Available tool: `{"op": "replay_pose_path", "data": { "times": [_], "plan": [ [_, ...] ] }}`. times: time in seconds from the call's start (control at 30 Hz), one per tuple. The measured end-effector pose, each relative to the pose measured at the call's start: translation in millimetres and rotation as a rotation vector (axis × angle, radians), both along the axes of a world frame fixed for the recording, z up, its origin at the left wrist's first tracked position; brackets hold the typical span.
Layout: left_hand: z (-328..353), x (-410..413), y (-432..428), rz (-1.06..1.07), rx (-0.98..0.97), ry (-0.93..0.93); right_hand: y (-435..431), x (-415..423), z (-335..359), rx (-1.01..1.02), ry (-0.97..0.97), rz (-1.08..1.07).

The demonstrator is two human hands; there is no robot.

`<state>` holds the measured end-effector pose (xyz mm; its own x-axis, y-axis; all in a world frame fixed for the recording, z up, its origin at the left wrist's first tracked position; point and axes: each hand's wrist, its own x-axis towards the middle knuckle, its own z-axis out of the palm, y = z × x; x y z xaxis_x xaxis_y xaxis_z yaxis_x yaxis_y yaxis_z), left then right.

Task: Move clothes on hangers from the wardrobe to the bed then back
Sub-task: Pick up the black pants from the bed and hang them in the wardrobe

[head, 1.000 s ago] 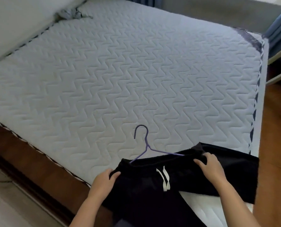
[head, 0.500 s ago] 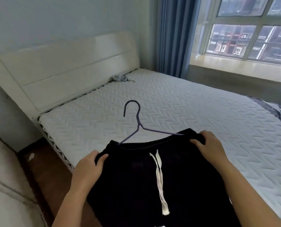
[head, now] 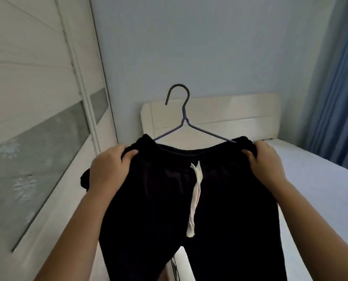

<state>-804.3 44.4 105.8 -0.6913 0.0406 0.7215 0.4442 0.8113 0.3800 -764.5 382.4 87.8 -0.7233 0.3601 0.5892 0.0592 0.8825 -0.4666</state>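
Head view. Your left grip (head: 110,167) is curled round the left end of the waistband of the trousers (head: 158,209), with the thumb on the front of the fabric. Your right grip (head: 264,163) is curled round the right end of the waistband in the same way.

The black trousers hang in the centre of the frame, held up between both grips. Their legs run out at the bottom edge. A white drawstring (head: 195,195) hangs down the front from mid-waistband.

The hanger (head: 184,118) sits inside the waistband. Both its arms enter the fabric just beside your grips. Its hook stands upright above the waistband, opening toward the left of the frame.

The headboard (head: 240,110) lies behind the hanger. The bed (head: 315,179) occupies the right of the frame. The wardrobe (head: 37,98) fills the left. A blue curtain (head: 337,98) hangs at the right edge.
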Motion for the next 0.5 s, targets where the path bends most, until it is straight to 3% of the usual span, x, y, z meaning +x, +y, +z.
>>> {"op": "replay_pose_path", "data": {
  "times": [0.2,0.37,0.5],
  "plan": [
    [30,19,-41,0.193,-0.001,0.089,-43,-40,37,0.165,0.043,0.192],
    [45,43,-60,0.177,0.031,0.019,-55,-51,53,-0.123,0.039,0.369],
    [46,68,-70,0.243,-0.055,-0.001,-53,-54,52,-0.209,-0.006,0.403]
  ]
}}
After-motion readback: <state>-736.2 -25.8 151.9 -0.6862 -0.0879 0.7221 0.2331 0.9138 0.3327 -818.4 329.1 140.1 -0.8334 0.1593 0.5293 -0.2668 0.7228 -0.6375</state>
